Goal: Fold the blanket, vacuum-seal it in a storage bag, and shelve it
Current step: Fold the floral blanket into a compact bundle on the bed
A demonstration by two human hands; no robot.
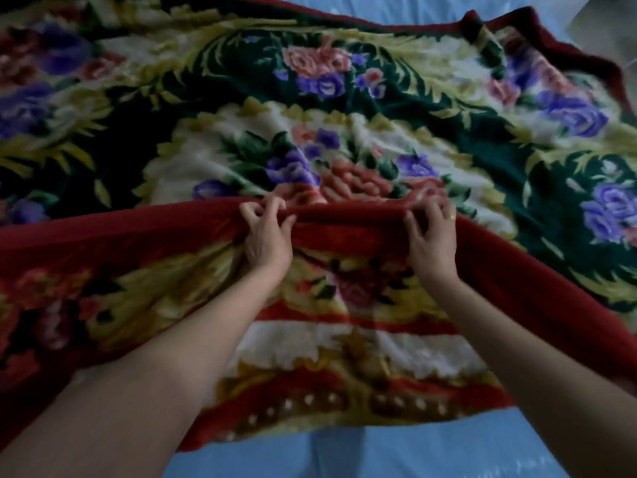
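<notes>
A thick floral blanket (344,108) lies spread over a pale blue sheet (396,453), covering nearly the whole view; its face shows purple and pink roses, dark green ground, yellow leaf scrolls and a cream centre; a dark red border (551,36) runs along the far edge, where more of the blue sheet shows at the top. The near part of the blanket is turned over onto the rest, so that its red-toned underside faces up, with cream and gold bands near the bottom edge; the turned edge forms a red ridge across the middle of the view. The left hand (267,243) has its grip clenched on that red ridge, thumb and fingers pinching the cloth; the right hand (432,244) grips the same ridge a little to the side, its fingers curled over the top, a ring (452,216) on one finger; the two hands are near each other but apart; both bare forearms reach in from the bottom of the view.
</notes>
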